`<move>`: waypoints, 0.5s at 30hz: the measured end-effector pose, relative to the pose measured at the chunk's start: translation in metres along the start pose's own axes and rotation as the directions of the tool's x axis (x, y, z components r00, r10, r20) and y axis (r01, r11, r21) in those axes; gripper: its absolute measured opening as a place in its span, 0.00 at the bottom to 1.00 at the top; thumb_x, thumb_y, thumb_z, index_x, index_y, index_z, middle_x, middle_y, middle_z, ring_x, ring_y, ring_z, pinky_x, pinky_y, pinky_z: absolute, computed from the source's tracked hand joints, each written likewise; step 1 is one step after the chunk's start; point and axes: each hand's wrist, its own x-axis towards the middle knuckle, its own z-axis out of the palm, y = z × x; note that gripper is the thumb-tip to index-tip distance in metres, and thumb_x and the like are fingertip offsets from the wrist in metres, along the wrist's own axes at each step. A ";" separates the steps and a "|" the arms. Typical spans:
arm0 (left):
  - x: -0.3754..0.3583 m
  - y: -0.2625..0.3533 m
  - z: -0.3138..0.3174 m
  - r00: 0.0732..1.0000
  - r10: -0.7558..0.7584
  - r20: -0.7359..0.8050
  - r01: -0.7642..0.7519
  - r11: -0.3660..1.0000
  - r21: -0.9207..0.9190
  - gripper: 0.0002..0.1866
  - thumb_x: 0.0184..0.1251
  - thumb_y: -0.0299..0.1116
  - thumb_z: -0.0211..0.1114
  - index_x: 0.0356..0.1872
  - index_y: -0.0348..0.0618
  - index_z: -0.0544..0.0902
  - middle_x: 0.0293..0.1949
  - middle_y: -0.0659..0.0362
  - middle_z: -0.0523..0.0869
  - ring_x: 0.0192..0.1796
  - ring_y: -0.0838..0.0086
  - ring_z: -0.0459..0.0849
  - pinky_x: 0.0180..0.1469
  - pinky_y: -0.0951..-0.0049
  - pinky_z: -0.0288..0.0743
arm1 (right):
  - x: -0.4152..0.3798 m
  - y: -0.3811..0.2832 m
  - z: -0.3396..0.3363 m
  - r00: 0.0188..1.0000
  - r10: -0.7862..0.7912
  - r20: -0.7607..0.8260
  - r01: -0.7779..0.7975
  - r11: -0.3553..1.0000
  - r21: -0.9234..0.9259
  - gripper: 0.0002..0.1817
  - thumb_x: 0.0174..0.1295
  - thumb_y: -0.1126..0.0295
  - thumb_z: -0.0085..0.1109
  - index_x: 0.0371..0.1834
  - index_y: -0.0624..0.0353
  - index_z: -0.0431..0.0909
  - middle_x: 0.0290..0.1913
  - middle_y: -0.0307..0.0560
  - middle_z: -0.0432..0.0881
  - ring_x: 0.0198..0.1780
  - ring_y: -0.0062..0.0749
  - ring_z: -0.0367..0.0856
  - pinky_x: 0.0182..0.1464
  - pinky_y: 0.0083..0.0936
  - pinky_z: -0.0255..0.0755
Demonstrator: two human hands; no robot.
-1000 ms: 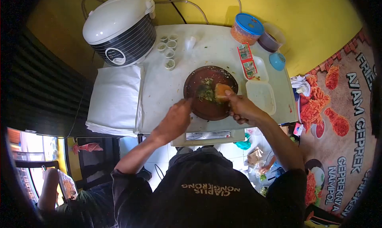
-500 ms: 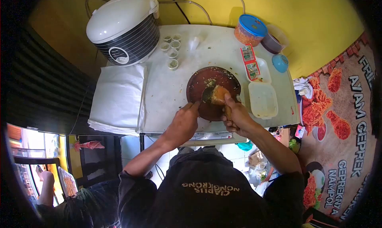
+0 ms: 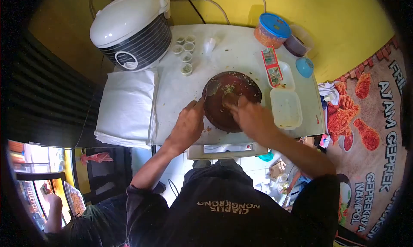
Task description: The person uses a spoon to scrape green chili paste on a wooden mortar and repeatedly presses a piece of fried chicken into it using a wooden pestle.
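Note:
A round brown mortar plate (image 3: 228,121) sits on the white table, with chopped greenish bits on its surface. At its left edge my left hand (image 3: 188,123) is closed round the handle of a spoon (image 3: 212,88), whose bowl rests over the plate's upper left. My right hand (image 3: 254,118) is wrapped round a pestle (image 3: 230,100), its head down near the plate's middle beside the bits. Right of the plate stands an open white food box (image 3: 286,109), with a strip of red sachets (image 3: 272,66) on its upper half.
A rice cooker (image 3: 131,21) and a stack of white paper (image 3: 125,105) stand left. Several small cups (image 3: 186,57) sit behind the plate. A blue-lidded tub (image 3: 274,26), a dark sauce tub (image 3: 297,41) and a blue bowl (image 3: 304,67) are back right. Another person's arm (image 3: 53,210) shows lower left.
The pestle's head has gone from raised and tilted to down on the plate. My right hand has moved up and left over it. My left hand and the spoon have shifted left.

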 end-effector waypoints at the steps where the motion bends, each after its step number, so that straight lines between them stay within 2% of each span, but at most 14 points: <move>1: -0.003 -0.002 0.004 0.998 0.060 -0.032 -0.059 0.998 0.036 0.24 0.58 0.12 0.48 0.58 0.30 0.73 0.35 0.41 0.81 0.38 0.46 0.80 0.41 0.52 0.74 | 0.016 0.009 -0.003 1.000 0.000 0.009 0.000 1.000 0.008 0.18 0.69 0.57 0.53 0.43 0.65 0.69 0.27 0.58 0.82 0.30 0.56 0.85 0.31 0.47 0.79; 2: -0.002 -0.001 0.003 0.998 0.062 -0.024 -0.061 0.997 0.041 0.24 0.58 0.12 0.48 0.58 0.30 0.73 0.35 0.41 0.81 0.38 0.46 0.80 0.41 0.52 0.74 | 0.039 0.024 -0.007 0.978 -0.142 0.153 0.144 0.990 0.001 0.17 0.69 0.59 0.52 0.42 0.65 0.70 0.28 0.58 0.83 0.30 0.56 0.85 0.31 0.47 0.79; 3: -0.001 0.003 0.003 0.998 0.048 -0.028 -0.047 0.998 0.053 0.24 0.57 0.11 0.49 0.58 0.29 0.73 0.35 0.41 0.80 0.38 0.46 0.80 0.41 0.51 0.74 | 0.049 0.029 -0.012 0.915 -0.276 0.295 0.285 0.958 0.013 0.16 0.70 0.60 0.51 0.41 0.65 0.72 0.28 0.59 0.83 0.31 0.56 0.86 0.32 0.47 0.80; 4: 0.000 0.006 0.003 0.999 0.034 -0.035 -0.032 0.998 0.062 0.25 0.56 0.11 0.50 0.58 0.28 0.73 0.35 0.41 0.80 0.37 0.46 0.80 0.41 0.51 0.74 | 0.045 0.024 -0.011 0.915 -0.275 0.296 0.283 0.959 0.015 0.16 0.70 0.60 0.51 0.41 0.65 0.72 0.28 0.59 0.83 0.31 0.56 0.86 0.32 0.47 0.80; 5: -0.001 0.007 0.001 0.999 0.030 -0.031 -0.028 0.998 0.058 0.25 0.56 0.11 0.50 0.58 0.28 0.73 0.35 0.41 0.80 0.37 0.46 0.80 0.41 0.51 0.74 | 0.035 0.013 -0.005 0.976 -0.111 0.190 0.117 0.993 -0.024 0.16 0.70 0.60 0.50 0.40 0.65 0.73 0.29 0.58 0.83 0.32 0.55 0.86 0.33 0.47 0.80; 6: -0.003 0.007 -0.001 1.000 -0.001 0.002 0.001 0.999 0.037 0.25 0.56 0.11 0.50 0.58 0.27 0.73 0.34 0.41 0.80 0.37 0.46 0.80 0.41 0.51 0.74 | 0.024 -0.003 -0.001 0.995 0.056 0.078 -0.052 0.997 -0.050 0.17 0.71 0.60 0.49 0.40 0.65 0.75 0.29 0.57 0.84 0.32 0.54 0.86 0.34 0.46 0.81; 7: 0.000 0.006 -0.002 0.999 -0.028 0.020 0.027 0.999 0.018 0.24 0.56 0.12 0.51 0.58 0.26 0.73 0.34 0.41 0.79 0.37 0.46 0.80 0.41 0.52 0.75 | 0.016 -0.018 0.010 0.989 0.142 0.030 -0.132 0.967 -0.216 0.17 0.70 0.59 0.51 0.42 0.66 0.75 0.30 0.55 0.84 0.33 0.53 0.87 0.36 0.46 0.81; 8: -0.002 0.006 -0.004 0.999 -0.037 0.012 0.036 0.999 0.017 0.24 0.56 0.12 0.51 0.58 0.26 0.73 0.34 0.41 0.79 0.37 0.46 0.80 0.41 0.52 0.75 | 0.019 -0.016 0.008 0.991 0.132 0.034 -0.121 0.968 -0.220 0.17 0.70 0.59 0.51 0.42 0.66 0.75 0.30 0.55 0.84 0.33 0.53 0.87 0.36 0.46 0.81; 10: -0.007 0.007 -0.007 0.997 -0.063 0.032 0.061 0.996 0.058 0.24 0.56 0.12 0.51 0.57 0.25 0.72 0.34 0.41 0.79 0.37 0.46 0.80 0.41 0.52 0.75 | 0.028 -0.006 -0.007 0.996 0.052 0.078 -0.050 0.999 -0.019 0.17 0.70 0.58 0.50 0.40 0.62 0.78 0.31 0.55 0.86 0.33 0.50 0.88 0.37 0.45 0.81; 11: -0.010 0.008 -0.010 0.997 -0.071 0.032 0.069 0.996 0.060 0.24 0.56 0.12 0.51 0.57 0.25 0.72 0.34 0.41 0.79 0.37 0.46 0.80 0.41 0.52 0.75 | 0.031 0.008 -0.016 0.983 -0.167 0.078 0.174 0.980 -0.096 0.18 0.71 0.57 0.49 0.41 0.64 0.77 0.31 0.54 0.86 0.32 0.50 0.88 0.36 0.46 0.81; 12: -0.012 0.008 -0.013 0.993 -0.093 0.075 0.089 0.994 0.060 0.25 0.55 0.13 0.53 0.58 0.24 0.71 0.37 0.39 0.79 0.40 0.43 0.80 0.44 0.51 0.76 | 0.027 0.005 -0.014 0.982 -0.169 0.079 0.176 0.980 -0.095 0.18 0.71 0.57 0.49 0.41 0.64 0.77 0.31 0.54 0.86 0.32 0.50 0.88 0.36 0.46 0.81; 13: -0.012 0.008 -0.014 0.987 -0.114 0.112 0.107 0.992 0.061 0.26 0.54 0.13 0.54 0.59 0.22 0.70 0.40 0.37 0.78 0.42 0.40 0.80 0.47 0.50 0.76 | 0.022 0.001 -0.011 0.995 -0.057 0.087 0.064 0.995 -0.072 0.19 0.71 0.56 0.49 0.42 0.64 0.77 0.32 0.55 0.86 0.35 0.50 0.88 0.38 0.46 0.81; 14: -0.014 0.008 -0.014 0.988 -0.114 0.109 0.107 0.992 0.066 0.26 0.54 0.13 0.54 0.59 0.22 0.70 0.40 0.37 0.78 0.42 0.40 0.80 0.47 0.50 0.76 | 0.018 -0.004 -0.008 0.994 0.055 0.095 -0.051 0.998 -0.047 0.20 0.71 0.55 0.49 0.43 0.64 0.77 0.32 0.56 0.86 0.37 0.50 0.88 0.39 0.46 0.81; 15: -0.014 0.005 -0.014 0.991 -0.100 0.088 0.092 0.992 0.084 0.25 0.56 0.13 0.53 0.58 0.23 0.71 0.38 0.38 0.79 0.40 0.44 0.81 0.45 0.52 0.76 | 0.018 -0.008 -0.004 0.980 0.113 0.165 -0.093 0.988 -0.122 0.24 0.72 0.50 0.48 0.44 0.64 0.77 0.35 0.58 0.85 0.39 0.49 0.88 0.40 0.46 0.81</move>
